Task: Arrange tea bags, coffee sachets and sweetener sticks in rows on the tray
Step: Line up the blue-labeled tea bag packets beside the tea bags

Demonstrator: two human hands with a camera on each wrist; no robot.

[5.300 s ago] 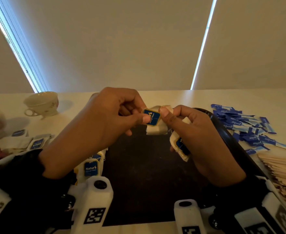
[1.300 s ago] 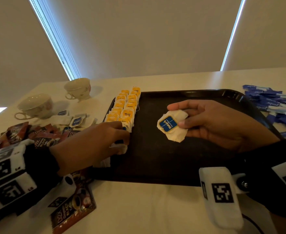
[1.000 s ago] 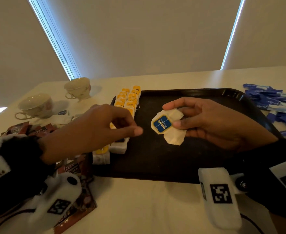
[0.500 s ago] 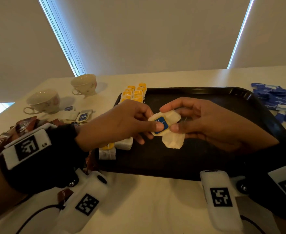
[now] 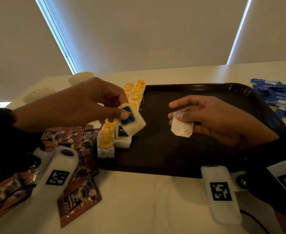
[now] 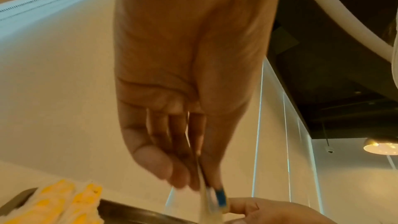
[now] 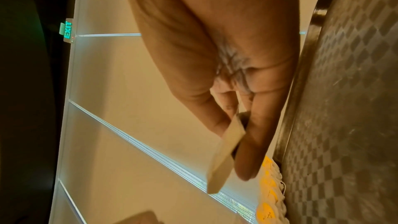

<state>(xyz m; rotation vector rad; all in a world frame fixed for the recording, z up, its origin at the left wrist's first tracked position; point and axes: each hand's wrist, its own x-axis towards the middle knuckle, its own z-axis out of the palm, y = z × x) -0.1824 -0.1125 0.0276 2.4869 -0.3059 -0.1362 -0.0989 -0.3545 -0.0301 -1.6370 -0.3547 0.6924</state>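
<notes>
Our left hand [image 5: 81,105] pinches a white paper tea bag with a blue square tag [image 5: 130,119] between thumb and fingertips, holding it tilted in the air just above the near end of the tea bag rows; the left wrist view shows the same pinch edge-on, though blur there keeps us from telling exactly which fingers carry it. Our right hand [image 5: 219,119] hovers over the middle of the dark rectangular plastic tray [image 5: 181,159], thumb and curled fingers clamped on a second white tea bag with no tag showing [image 5: 181,128], its plain face toward us. The two hands are well apart. Along the tray's left edge run two rows of white tea bags with yellow tags [image 5: 135,93], reaching from far to near, and at the near end of the right-hand row stands one blue-tagged tea bag [image 5: 123,136]. We judge the next slot to lie directly below and slightly near of our left hand, so that hand is the closer one, and the bag it holds needs its tag face turned to match the row, which runs away from us. Left of the tray, on the pale table [image 5: 147,208], lie brown foil coffee sachets [image 5: 78,201]; at the far right sits a heap of blue paper sweetener sticks [image 5: 273,97], neither yet on the tray.
</notes>
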